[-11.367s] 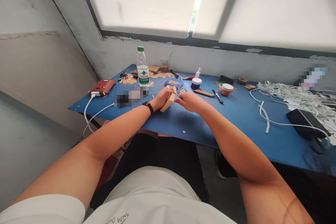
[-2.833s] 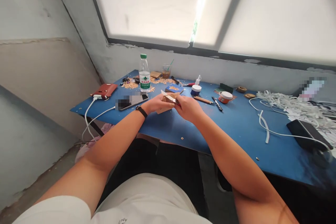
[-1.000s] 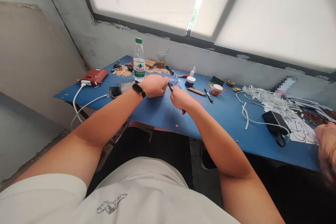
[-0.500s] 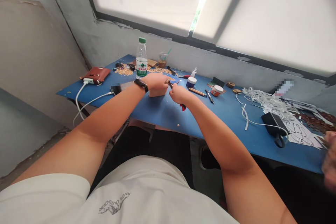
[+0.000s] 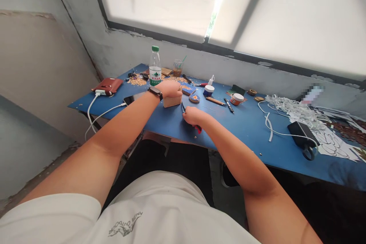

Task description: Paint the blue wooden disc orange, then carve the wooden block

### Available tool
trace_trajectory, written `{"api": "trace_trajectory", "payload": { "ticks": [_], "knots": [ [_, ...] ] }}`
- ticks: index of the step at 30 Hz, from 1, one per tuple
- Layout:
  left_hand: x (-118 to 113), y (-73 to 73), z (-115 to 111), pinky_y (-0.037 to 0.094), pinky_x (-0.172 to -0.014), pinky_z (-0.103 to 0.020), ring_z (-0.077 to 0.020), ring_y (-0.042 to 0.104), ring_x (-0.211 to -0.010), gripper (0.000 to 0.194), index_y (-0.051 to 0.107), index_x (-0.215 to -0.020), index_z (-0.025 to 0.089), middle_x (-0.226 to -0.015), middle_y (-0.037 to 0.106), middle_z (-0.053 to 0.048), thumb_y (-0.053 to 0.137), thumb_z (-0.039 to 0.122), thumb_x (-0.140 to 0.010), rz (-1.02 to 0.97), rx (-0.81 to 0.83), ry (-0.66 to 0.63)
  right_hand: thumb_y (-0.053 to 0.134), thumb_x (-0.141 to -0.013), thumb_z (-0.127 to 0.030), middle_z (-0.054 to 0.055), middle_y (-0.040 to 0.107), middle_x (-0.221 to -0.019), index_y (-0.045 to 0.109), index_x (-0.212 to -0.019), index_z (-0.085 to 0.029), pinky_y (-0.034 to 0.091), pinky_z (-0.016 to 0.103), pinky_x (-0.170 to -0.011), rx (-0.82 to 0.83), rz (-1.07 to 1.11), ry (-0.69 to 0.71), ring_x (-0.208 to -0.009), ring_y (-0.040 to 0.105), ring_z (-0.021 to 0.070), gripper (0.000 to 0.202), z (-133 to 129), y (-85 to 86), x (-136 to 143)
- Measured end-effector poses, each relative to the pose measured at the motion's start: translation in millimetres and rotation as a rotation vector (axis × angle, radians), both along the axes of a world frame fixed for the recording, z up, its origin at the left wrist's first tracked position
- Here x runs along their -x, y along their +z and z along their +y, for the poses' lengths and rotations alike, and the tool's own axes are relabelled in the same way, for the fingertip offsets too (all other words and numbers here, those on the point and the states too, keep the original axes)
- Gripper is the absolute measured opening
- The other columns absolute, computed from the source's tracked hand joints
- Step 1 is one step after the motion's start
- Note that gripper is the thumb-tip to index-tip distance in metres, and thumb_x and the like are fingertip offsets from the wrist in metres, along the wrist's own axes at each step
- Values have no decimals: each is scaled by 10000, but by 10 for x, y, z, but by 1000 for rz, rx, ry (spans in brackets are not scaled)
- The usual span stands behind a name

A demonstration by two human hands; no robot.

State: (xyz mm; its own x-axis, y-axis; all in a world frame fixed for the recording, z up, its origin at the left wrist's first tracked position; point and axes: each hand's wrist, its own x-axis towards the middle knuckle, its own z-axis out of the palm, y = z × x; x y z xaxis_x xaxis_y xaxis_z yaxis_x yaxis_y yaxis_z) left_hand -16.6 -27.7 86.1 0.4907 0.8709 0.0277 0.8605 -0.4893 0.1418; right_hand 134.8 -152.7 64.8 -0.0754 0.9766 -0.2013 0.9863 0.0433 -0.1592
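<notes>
My left hand (image 5: 170, 89), with a dark band on its wrist, is closed over the top of a pale wooden block (image 5: 172, 102) that stands on the blue table. My right hand (image 5: 192, 116) grips a hand tool with a red handle end (image 5: 198, 129) and a narrow dark metal end. That metal end points up toward the block's right side, a little apart from it. My fingers hide the tool's middle, so its exact kind is unclear. Just beyond my hands lie a blue painted block (image 5: 188, 90) and a small round wooden disc (image 5: 194, 98) painted blue and orange.
A water bottle (image 5: 155, 69), a drink cup (image 5: 177, 68) and wood shavings (image 5: 137, 80) stand or lie at the back left. Paint jars (image 5: 236, 99) and a marker (image 5: 229, 105) are right of my hands. Farther right are a black adapter (image 5: 302, 134) and white paper strips (image 5: 286, 106).
My right hand has drawn the tool back toward me, away from the block, uncovering the painted disc. My left hand stays on the block. Another person's hand has left the right edge.
</notes>
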Motion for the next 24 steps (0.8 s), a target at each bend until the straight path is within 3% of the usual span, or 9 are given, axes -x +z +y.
{"api": "trace_trajectory", "payload": {
  "ticks": [7, 14, 18, 21, 24],
  "knots": [
    [18, 5, -38, 339, -811, -363, -247, 623, -938, 86, 888, -1190, 157, -1140, 896, -117, 865, 223, -1140, -28, 8, 2, 475, -1311, -263, 52, 727, -827, 743, -1512, -5, 587, 333, -716, 147, 150, -146, -665, 717, 220, 423, -143, 74, -61],
    [47, 0, -40, 313, -803, -366, -237, 561, -890, 68, 868, -1177, 175, -1056, 865, -80, 891, 213, -1126, -38, 18, -36, 468, -1270, -245, 121, 819, -948, 729, -1529, -83, 623, 356, -689, 139, 272, -225, -662, 747, 247, 403, -134, 85, -184],
    [78, 7, -27, 330, -795, -371, -244, 577, -873, 112, 882, -1226, 168, -1051, 870, -88, 835, 219, -1138, 41, -4, -152, 427, -1257, -256, 177, 845, -1123, 667, -1529, -135, 681, 419, -789, 5, 352, -208, -792, 796, 299, 382, -105, 78, -172],
    [101, 11, -28, 364, -800, -382, -264, 628, -873, 166, 905, -1216, 170, -1029, 874, -102, 796, 272, -1143, 106, -25, -188, 424, -1258, -261, 261, 835, -1297, 659, -1490, -106, 680, 440, -946, -83, 346, -173, -992, 816, 335, 365, -58, 97, -106],
    [105, 13, -30, 381, -800, -393, -276, 646, -859, 193, 910, -1130, 170, -994, 869, -117, 786, 317, -1142, 116, -30, -184, 421, -1259, -249, 303, 811, -1335, 649, -1515, -62, 665, 457, -988, -86, 321, -165, -1088, 825, 376, 390, -4, 77, -33]
  ]
}}
